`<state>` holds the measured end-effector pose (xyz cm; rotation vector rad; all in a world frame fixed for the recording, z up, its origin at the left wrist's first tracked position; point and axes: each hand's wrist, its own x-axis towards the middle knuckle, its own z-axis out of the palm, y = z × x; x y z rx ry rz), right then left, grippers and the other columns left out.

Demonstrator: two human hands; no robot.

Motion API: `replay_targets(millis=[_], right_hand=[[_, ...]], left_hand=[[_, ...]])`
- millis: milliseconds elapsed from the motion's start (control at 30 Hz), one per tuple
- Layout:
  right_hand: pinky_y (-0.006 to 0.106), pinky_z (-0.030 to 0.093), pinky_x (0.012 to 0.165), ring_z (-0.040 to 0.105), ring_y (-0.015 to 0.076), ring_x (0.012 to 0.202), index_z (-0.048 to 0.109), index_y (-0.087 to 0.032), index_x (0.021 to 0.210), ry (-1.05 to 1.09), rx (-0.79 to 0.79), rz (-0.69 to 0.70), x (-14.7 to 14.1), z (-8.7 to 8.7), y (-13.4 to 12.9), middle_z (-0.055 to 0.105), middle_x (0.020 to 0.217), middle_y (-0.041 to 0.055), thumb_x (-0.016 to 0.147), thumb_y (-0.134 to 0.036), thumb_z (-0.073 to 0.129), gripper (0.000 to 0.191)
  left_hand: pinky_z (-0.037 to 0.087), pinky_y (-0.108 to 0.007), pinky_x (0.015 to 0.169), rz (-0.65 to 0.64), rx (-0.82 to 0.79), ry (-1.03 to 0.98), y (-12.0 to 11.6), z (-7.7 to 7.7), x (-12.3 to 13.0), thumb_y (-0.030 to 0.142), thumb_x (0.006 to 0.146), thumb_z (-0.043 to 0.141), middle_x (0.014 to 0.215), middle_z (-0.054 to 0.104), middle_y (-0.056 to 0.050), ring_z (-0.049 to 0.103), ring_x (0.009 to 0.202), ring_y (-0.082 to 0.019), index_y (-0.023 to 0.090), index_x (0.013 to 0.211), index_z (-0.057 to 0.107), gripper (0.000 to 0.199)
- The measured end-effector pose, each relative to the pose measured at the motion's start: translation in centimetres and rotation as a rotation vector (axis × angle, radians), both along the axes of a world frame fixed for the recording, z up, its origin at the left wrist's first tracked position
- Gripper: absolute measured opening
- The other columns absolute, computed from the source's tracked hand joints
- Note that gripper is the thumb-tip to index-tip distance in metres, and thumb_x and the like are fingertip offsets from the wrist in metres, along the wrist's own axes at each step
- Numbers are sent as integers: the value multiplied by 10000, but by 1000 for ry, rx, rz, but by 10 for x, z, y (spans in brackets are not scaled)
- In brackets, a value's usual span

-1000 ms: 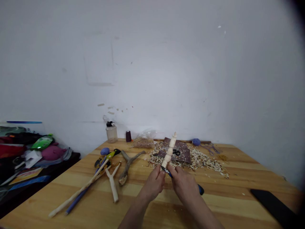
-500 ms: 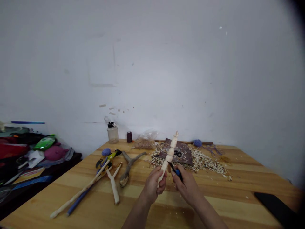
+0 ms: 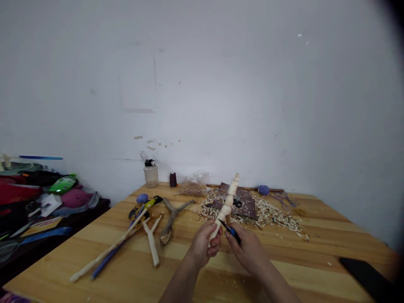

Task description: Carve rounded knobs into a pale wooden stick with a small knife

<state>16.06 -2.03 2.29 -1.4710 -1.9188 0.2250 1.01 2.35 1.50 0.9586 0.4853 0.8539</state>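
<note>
A pale, peeled stick [image 3: 227, 204] with carved rounded segments and a pointed top slants up and to the right. My left hand [image 3: 204, 244] is wrapped round its lower end. In my right hand [image 3: 248, 244] is a carving knife [image 3: 232, 232] with a dark blade and a black and blue handle. The blade lies against the stick just above my left thumb, below the rounded segments. Behind the stick, wood shavings [image 3: 274, 214] are spread around a dark brown sheet [image 3: 249, 205], and scissors [image 3: 237, 203] rest on that sheet.
Left of my hands lie a peeled forked stick [image 3: 152, 244], a grey forked branch [image 3: 172, 219] and a long pale stick [image 3: 104, 256]. Along the wall stand a bottle [image 3: 151, 174], a thread spool [image 3: 173, 180] and a plastic bag [image 3: 193, 187]. A black flat object [image 3: 362, 271] lies right.
The knife blade has moved down the stick, closer to my left thumb. Both hands keep their hold. The whole view has shifted slightly.
</note>
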Motion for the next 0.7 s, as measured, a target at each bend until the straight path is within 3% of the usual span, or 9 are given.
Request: replay_targets(millis=[333,700], right_hand=[[235,349,559,598,171,623,576,-200,1006,-55,-57,-13,1,6,-2,664,722,40,881,-377,334,325],[235,294,538,614,167,654,557,-232,963,-238,7,-73,3,11,-6,671,777,19,896,-321,345,239]], left_hand=[[72,-156,313,29,13,47,0,1,0,405,696,543,400,288,99,149,300,-18,170,702,463,248],[71,-159,327,67,46,96,-1,4,0,410,696,544,408,294,95,149,320,-23,166,699,472,255]])
